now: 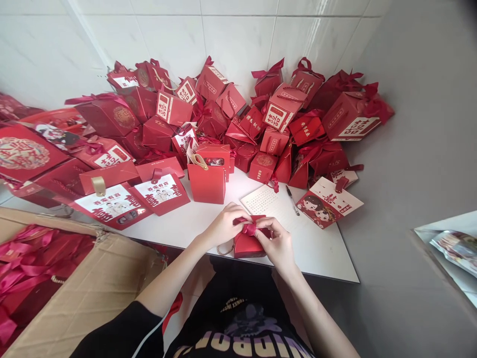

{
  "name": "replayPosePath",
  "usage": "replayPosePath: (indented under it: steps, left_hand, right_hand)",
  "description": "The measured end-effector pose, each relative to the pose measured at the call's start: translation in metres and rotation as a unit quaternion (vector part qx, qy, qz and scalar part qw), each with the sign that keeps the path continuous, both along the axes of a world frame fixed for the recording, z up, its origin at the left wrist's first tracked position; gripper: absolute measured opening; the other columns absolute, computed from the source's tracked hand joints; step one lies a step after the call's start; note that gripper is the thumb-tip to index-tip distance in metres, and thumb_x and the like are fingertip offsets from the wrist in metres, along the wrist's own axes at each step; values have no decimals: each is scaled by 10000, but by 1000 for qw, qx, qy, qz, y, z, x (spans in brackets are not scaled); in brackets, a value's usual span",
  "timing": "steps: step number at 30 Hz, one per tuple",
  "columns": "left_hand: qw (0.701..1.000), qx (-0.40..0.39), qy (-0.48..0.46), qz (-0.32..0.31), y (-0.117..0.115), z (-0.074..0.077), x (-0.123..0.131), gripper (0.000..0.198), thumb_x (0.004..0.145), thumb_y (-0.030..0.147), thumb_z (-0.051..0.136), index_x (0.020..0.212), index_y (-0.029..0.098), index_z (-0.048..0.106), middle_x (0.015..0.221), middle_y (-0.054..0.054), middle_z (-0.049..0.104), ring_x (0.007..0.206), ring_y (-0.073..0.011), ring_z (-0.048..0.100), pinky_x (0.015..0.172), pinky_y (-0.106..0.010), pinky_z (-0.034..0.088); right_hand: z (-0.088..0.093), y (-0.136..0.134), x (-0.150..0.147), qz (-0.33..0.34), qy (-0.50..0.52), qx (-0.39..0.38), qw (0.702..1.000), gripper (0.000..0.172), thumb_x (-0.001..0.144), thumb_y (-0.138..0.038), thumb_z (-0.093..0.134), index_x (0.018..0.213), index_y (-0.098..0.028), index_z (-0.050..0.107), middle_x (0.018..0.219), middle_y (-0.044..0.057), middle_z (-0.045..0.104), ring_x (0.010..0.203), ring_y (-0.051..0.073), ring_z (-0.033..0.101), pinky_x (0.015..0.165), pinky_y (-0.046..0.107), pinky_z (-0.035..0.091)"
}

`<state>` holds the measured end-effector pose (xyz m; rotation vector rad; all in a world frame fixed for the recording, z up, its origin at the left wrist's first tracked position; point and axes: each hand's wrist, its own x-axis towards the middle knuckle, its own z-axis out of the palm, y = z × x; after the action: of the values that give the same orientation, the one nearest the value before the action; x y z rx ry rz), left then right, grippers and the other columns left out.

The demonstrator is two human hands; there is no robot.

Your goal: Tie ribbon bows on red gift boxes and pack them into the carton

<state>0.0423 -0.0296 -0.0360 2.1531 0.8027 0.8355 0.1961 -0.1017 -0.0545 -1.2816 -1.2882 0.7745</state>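
While both hands meet over a small red box (246, 247), the left hand (222, 224) and the right hand (278, 243) each pinch the ribbon (249, 228) on its top. Thumb is pressed to forefinger, and the other fingers are curled in close rather than spread. The box stands right under the fingertips, at the near edge of the table (320, 253), with the hands cupped about its sides. So close to the body, it seems set where both hands can reach its top from opposite sides, and the two-sided pinch looks meant to hold the ribbon tight at its middle. Just beyond the fingers lies a sheet (265, 201) with rows of writing, near but apart from them, and a pen (292, 200) rests on its far-right part. Beyond the left fingers, a little to their left, stands an upright bag (206, 183) with a beige strap. Behind that, a pile (261, 114) of red boxes crowds the wall side. Well right of the right fingers lies a flat card (330, 203) showing a cartoon couple. Left of the left fingers lie flat packs (112, 206) with white labels. Lower left, off the table, an open carton (93, 288) holds more red ribbons. Nothing nearby touches the hands or blocks them; the crowding is all on the far side.
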Motion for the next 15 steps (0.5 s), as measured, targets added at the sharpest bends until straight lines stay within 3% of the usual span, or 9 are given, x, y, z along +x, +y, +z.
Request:
replayPosePath:
  steps: [7,11,15]
  left_hand:
    - [998,23,54,16,-25,8,-7,137,771,157,562,875,220,626,971,-34,661,1021,-232,543,940,-437,335]
    - [992,23,63,107,-38,6,0,71,808,231,567,868,211,602,972,-43,675,1039,-240,571,1015,-490,238]
    - [984,13,35,175,-45,-2,9,59,834,227,557,877,212,594,985,-24,681,847,-180,655,1037,-501,220]
  right_hand:
    - [3,-2,0,-16,-43,2,999,112,788,-325,629,768,-219,596,792,17,631,783,175,598,730,326,479]
    - [4,-1,0,-23,-68,8,997,108,796,-320,613,769,-218,593,780,13,633,744,168,594,691,311,479]
    - [5,-1,1,-24,-76,8,997,108,801,-312,601,752,-217,595,774,15,632,745,169,595,671,302,476]
